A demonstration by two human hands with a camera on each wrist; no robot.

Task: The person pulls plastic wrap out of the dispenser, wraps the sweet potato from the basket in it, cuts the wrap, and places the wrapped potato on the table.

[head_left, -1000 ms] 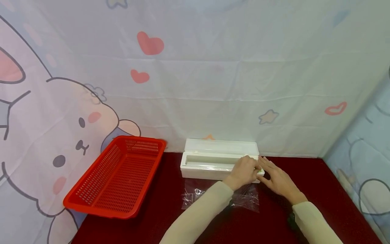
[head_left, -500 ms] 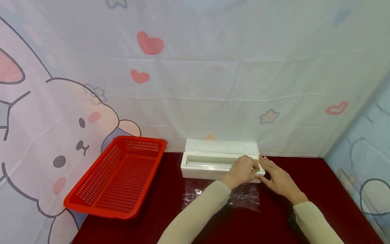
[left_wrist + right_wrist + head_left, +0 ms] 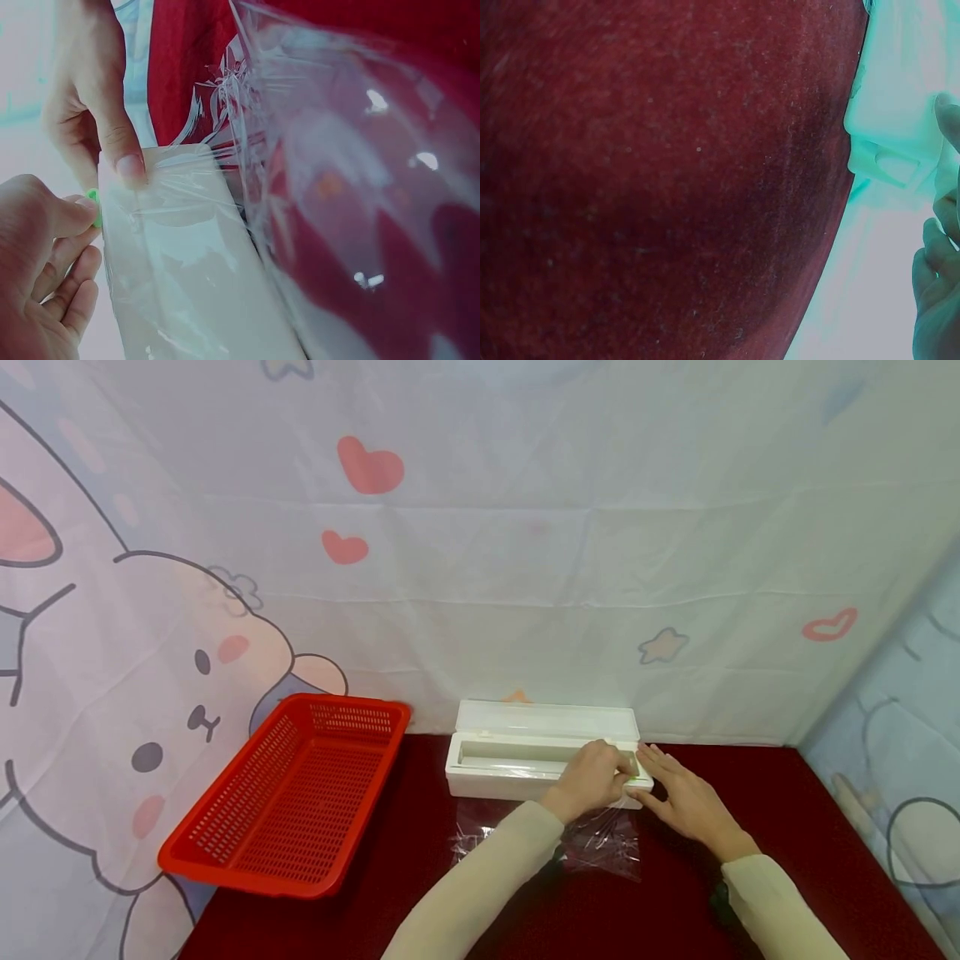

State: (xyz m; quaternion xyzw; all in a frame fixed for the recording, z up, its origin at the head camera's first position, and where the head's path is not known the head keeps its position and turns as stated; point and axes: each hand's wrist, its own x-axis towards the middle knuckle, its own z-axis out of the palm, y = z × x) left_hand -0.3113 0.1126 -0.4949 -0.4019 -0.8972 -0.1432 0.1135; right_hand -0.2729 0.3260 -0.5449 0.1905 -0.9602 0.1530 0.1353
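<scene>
A white cling film dispenser (image 3: 491, 786) lies lengthwise near the back of the table, its lid (image 3: 547, 720) raised and a pale roll showing in the slot. Clear cling film (image 3: 603, 853) hangs over its front edge onto the cloth. With thumb and fingers, my left hand (image 3: 591, 782) pinches a small green slider (image 3: 93, 208) on the dispenser's edge near its right end. My right hand (image 3: 690, 803) holds that right end, thumb pressing the film-covered top in the left wrist view and its other fingers along the far side.
A red plastic basket (image 3: 345, 852) with perforated walls stands to the left. Dark red cloth (image 3: 750, 785) covers the table. A printed curtain (image 3: 525, 568) rises directly behind the dispenser, and another side of it stands at the right.
My left hand has shifted slightly left along the dispenser's edge, and the green slider has moved with it. My right hand stays at the right end.
</scene>
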